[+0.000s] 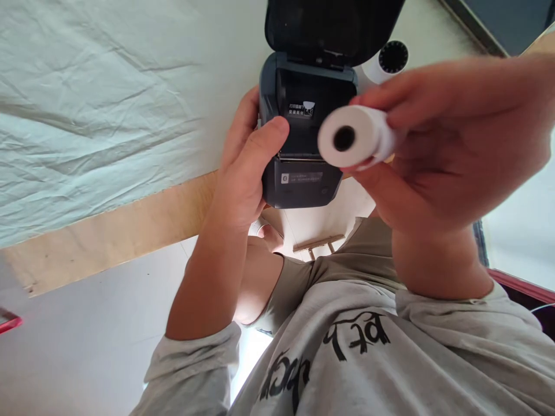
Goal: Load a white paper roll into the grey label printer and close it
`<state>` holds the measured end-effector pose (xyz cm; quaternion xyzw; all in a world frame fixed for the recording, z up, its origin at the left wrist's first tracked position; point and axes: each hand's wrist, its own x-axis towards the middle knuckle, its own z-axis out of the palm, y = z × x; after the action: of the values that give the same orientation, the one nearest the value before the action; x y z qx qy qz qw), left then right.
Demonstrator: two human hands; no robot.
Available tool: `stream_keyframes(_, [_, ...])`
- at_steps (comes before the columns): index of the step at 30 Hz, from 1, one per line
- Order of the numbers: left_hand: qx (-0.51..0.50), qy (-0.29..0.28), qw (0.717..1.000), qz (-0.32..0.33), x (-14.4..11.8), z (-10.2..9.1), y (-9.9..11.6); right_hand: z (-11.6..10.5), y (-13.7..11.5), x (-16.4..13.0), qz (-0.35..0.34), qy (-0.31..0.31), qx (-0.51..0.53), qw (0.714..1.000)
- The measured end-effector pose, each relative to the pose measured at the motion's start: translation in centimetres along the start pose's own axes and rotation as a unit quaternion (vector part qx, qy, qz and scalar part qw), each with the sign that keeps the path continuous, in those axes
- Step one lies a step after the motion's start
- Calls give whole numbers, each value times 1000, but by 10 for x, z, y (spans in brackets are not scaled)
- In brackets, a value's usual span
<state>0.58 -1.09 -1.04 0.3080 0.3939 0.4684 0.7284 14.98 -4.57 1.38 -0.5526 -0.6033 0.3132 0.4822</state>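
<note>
My left hand (249,159) grips a small dark label printer (303,179) by its left side, the thumb lying over the edge of the open compartment. The printer's black lid (332,29) is swung up and back, and a white printed sticker shows on the compartment floor. In my right hand (451,138) is a white paper roll (353,136), pinched between thumb and fingers, its dark core hole facing left. The roll is in front of the printer's right side and covers part of it. Whether the two touch I cannot tell.
A second white roll (384,60) with a black toothed end stands behind the printer. Pale wrinkled cloth (95,115) covers the table, whose wooden edge (117,225) runs along the front. A dark framed panel (511,23) lies at upper right. A red-edged object (9,320) is at far left.
</note>
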Motion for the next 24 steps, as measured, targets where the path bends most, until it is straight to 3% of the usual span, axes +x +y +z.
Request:
stream_keyframes(3, [-22, -7, 1000, 12, -2, 3, 2, 8, -2, 12, -111, -27, -173, 978])
stream_keyframes(7, [-19, -28, 999, 5, -2, 3, 5, 9, -2, 14, -88, -61, -309, 945])
stream_keyframes(16, [-27, -45, 999, -5, 2, -6, -1, 16, 1, 9, -98, -16, -271, 957])
stream_keyframes(19, [-26, -55, 998, 8, 2, -8, -2, 13, 3, 0, -124, -53, -230, 964])
stream_keyframes(21, [15, -74, 997, -19, 2, -9, -1, 9, 6, -6, -138, -93, -225, 960])
stream_keyframes(23, [39, -25, 999, 28, 2, -9, -1, 5, 8, -8, -155, -112, -210, 959])
stream_keyframes(24, [57, -54, 996, 35, 1, -9, -2, 3, 9, -8, -143, -108, -187, 966])
